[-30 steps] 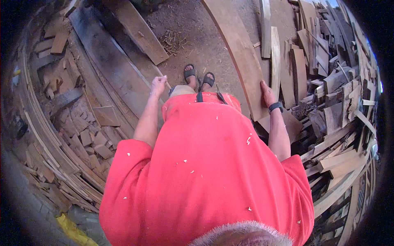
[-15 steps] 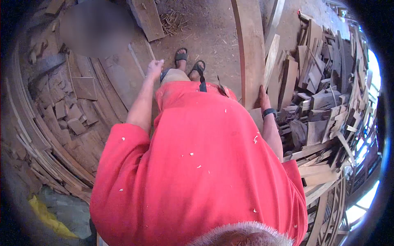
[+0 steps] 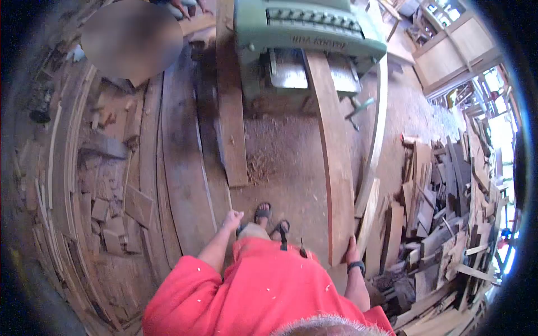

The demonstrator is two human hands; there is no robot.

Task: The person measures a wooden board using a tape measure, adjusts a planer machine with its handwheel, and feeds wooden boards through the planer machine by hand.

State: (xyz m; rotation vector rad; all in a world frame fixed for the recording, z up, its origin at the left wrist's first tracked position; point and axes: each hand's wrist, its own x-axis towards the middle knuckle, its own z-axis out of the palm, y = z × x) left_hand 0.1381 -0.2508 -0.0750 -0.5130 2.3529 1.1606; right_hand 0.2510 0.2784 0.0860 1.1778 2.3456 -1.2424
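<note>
The right hand (image 3: pixel 354 255) grasps the near end of a long plank (image 3: pixel 333 151) reaching the green planer's front table (image 3: pixel 288 74), seemingly mostly unfed; the left hand (image 3: pixel 234 219) is curled, contents unclear.

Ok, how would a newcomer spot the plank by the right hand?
Find the green machine at the top. From its silver bed, a long brown plank runs down to the right hand. Unlike the brown board left of it and the pale strip right of it, it overlaps that bed.
</note>
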